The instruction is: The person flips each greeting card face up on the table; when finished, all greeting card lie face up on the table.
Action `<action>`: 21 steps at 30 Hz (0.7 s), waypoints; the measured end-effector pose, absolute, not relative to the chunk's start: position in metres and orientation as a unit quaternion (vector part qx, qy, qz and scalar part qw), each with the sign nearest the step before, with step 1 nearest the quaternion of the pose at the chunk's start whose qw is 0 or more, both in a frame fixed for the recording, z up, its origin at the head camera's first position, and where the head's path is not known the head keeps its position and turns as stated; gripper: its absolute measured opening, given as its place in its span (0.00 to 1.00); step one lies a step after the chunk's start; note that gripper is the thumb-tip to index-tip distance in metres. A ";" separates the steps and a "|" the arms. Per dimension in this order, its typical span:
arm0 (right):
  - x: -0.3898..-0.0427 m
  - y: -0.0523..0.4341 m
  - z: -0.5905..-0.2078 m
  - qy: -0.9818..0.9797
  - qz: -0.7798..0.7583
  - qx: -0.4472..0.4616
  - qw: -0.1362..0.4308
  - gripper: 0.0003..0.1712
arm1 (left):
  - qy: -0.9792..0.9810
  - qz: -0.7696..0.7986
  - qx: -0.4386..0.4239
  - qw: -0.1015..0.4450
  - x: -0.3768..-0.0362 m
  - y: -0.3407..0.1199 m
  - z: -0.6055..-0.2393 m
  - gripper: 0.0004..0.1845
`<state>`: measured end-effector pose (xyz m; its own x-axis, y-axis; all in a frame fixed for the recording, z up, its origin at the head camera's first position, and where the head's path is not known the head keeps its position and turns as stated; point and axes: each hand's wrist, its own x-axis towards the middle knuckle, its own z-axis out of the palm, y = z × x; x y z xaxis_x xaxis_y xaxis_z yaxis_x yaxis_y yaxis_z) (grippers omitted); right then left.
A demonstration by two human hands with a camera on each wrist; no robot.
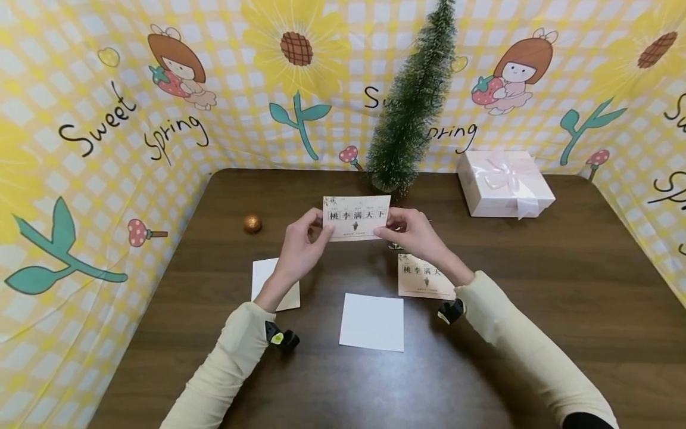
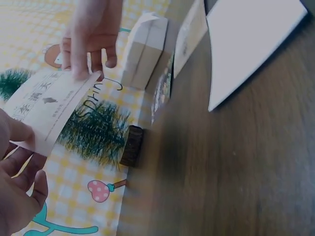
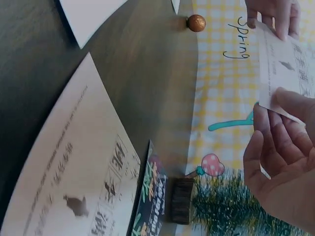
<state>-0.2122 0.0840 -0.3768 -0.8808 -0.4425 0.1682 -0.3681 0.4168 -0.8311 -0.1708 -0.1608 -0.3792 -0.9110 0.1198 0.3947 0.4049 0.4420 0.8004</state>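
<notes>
Both hands hold up a cream card [image 1: 356, 217] printed with a row of Chinese characters, lifted above the dark wooden table [image 1: 563, 286]. My left hand [image 1: 302, 241] pinches its left edge and my right hand [image 1: 409, 232] pinches its right edge. In the left wrist view the card [image 2: 47, 105] runs between my left hand [image 2: 15, 162] and my right hand [image 2: 88, 39]. The right wrist view shows the card [image 3: 285, 73] pinched by my right hand [image 3: 280, 162]. A second, similar card [image 1: 423, 277] lies flat on the table under my right wrist.
A blank white sheet [image 1: 372, 322] lies at the table's middle front and another pale card [image 1: 268, 280] under my left wrist. A small copper ball [image 1: 252, 223] sits at the left. A bottle-brush tree [image 1: 409, 101] and a white ribboned gift box [image 1: 504, 182] stand at the back.
</notes>
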 end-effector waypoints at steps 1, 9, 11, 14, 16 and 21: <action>-0.213 0.082 -0.378 0.842 -0.482 -0.240 0.038 0.09 | -0.837 -0.506 -0.151 0.141 -0.172 -0.161 -0.379 0.03; -0.229 0.070 -0.389 0.883 -0.417 -0.210 0.039 0.08 | -0.885 -0.456 -0.071 0.059 -0.190 -0.164 -0.392 0.06; -0.232 0.066 -0.393 0.894 -0.397 -0.203 0.052 0.08 | -0.898 -0.434 -0.056 0.036 -0.194 -0.166 -0.399 0.07; -0.234 0.061 -0.399 0.905 -0.370 -0.197 0.081 0.10 | -0.916 -0.398 -0.042 0.003 -0.198 -0.168 -0.407 0.08; -0.235 0.058 -0.402 0.909 -0.355 -0.193 0.102 0.11 | -0.925 -0.378 -0.036 -0.015 -0.199 -0.169 -0.410 0.09; -0.236 0.054 -0.406 0.918 -0.325 -0.184 0.134 0.13 | -0.944 -0.327 -0.025 -0.043 -0.200 -0.171 -0.414 0.12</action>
